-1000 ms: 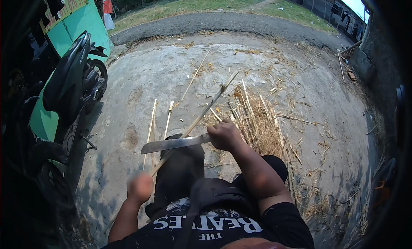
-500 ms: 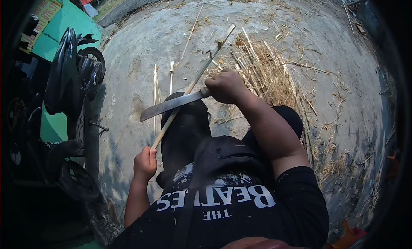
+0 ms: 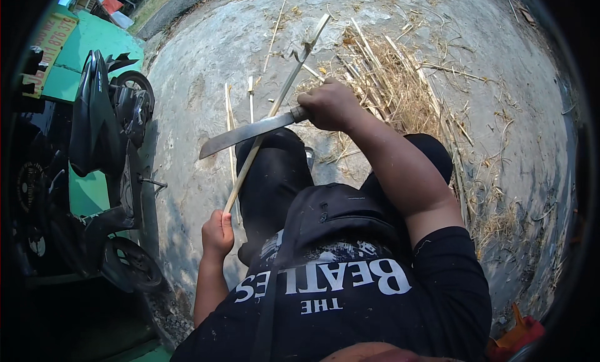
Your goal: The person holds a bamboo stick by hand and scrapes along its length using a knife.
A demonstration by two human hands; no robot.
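My left hand (image 3: 218,234) is closed round the near end of a long, pale strip of wood or bamboo (image 3: 244,168). The strip slants away over my left knee, up to the far right. My right hand (image 3: 330,104) grips the handle of a machete (image 3: 240,137), whose broad blade points left and lies across the strip just beyond the knee. On the strip's far part, a thin curled shaving (image 3: 296,56) stands out from its side.
A heap of pale strips and fine shavings (image 3: 400,93) lies on the concrete ground (image 3: 187,99) ahead and to the right. Several loose strips (image 3: 276,32) lie farther off. To the left stands a dark motorcycle (image 3: 94,124) beside a green panel (image 3: 103,34).
The machete and my right hand sit slightly higher in the picture. My left hand and the strip have shifted a little, and the whole view has tilted slightly. Both grips are unchanged.
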